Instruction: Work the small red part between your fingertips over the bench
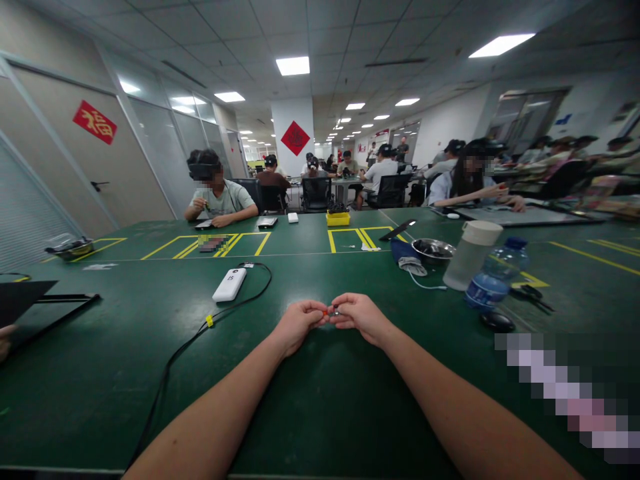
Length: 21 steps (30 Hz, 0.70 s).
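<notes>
Both my forearms reach out over the green table [150, 373]. My left hand [299, 323] and my right hand [361, 317] meet fingertip to fingertip at the table's middle. Between the pinched fingers sits a tiny part [330, 311], red on the left side and dark metal on the right; it is too small to name. Both hands are closed around it and rest on or just above the table top.
A white power bank [229, 285] with a black cable [190, 343] lies to the left. At the right stand a frosted jug [471, 255], a water bottle [493, 277] and a metal bowl [433, 249]. People sit at the far tables.
</notes>
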Tool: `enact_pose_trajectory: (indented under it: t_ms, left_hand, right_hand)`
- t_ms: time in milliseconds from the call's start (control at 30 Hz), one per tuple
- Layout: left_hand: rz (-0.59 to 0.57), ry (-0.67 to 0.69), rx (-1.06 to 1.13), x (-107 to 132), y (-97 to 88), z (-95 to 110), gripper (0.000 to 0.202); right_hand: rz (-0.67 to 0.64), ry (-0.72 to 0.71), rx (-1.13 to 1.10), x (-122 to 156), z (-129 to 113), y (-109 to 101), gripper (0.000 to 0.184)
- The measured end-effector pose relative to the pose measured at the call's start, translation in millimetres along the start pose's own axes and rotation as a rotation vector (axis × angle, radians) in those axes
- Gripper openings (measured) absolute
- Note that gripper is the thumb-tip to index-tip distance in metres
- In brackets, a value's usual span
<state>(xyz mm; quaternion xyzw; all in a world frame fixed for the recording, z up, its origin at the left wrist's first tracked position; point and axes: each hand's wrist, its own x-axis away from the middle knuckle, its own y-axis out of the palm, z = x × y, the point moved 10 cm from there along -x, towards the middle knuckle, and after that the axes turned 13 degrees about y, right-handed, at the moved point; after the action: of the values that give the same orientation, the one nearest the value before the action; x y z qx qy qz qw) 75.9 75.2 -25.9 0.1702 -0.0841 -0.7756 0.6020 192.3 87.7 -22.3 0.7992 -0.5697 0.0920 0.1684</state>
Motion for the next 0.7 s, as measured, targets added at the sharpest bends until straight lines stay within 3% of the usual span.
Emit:
enact_pose_trajectory:
  t_ms: [233,467,700]
  left_hand:
    - [0.041,-0.008,0.019,-1,-6.3,2,0.011]
    - [0.059,0.002,0.092,0,-8.8,13,0.013]
    - [0.04,-0.036,0.102,2,-11.7,9,0.015]
  right_hand:
    - [-0.036,-0.056,-0.012,2,-6,3,0.02]
    - [-0.144,-0.01,-0.138,1,-2,13,0.024]
    - [-0.167,0.032,-0.114,0,3,18,0.015]
